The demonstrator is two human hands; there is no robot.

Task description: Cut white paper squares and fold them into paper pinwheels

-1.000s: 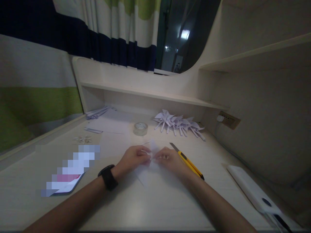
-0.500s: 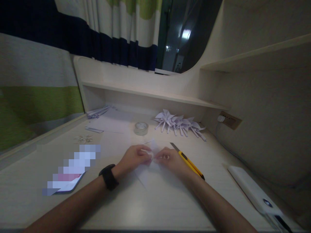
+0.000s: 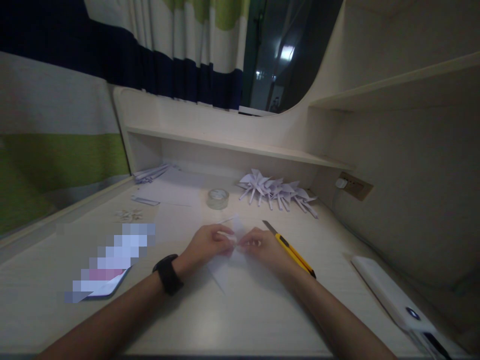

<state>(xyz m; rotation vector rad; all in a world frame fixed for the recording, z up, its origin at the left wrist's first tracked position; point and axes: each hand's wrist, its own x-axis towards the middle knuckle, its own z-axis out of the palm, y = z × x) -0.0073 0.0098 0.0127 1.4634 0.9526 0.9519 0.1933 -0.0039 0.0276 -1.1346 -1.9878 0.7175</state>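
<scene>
Both forearms are reaching in from the bottom edge and converging at the middle of the worktop (image 3: 232, 320). The left hand (image 3: 207, 245), with a black watch (image 3: 167, 274) on its wrist, is lying knuckles-up, its fingers curling inward and pinching the white folded paper (image 3: 228, 260). The right hand (image 3: 262, 247) is mirroring it from the 3 o'clock side, fingertips closing on the same paper so the two hands are almost touching. The paper is resting on the worktop directly under and between them, one pointed corner sticking out toward 6 o'clock.

A yellow utility knife (image 3: 290, 250) is lying just beside the right hand, at 3 o'clock. A tape roll (image 3: 217, 198) is sitting at 12 o'clock, and a heap of folded paper pinwheels (image 3: 277, 192) at 1 o'clock. A white power bank (image 3: 393, 295) is lying far off at 4 o'clock.
</scene>
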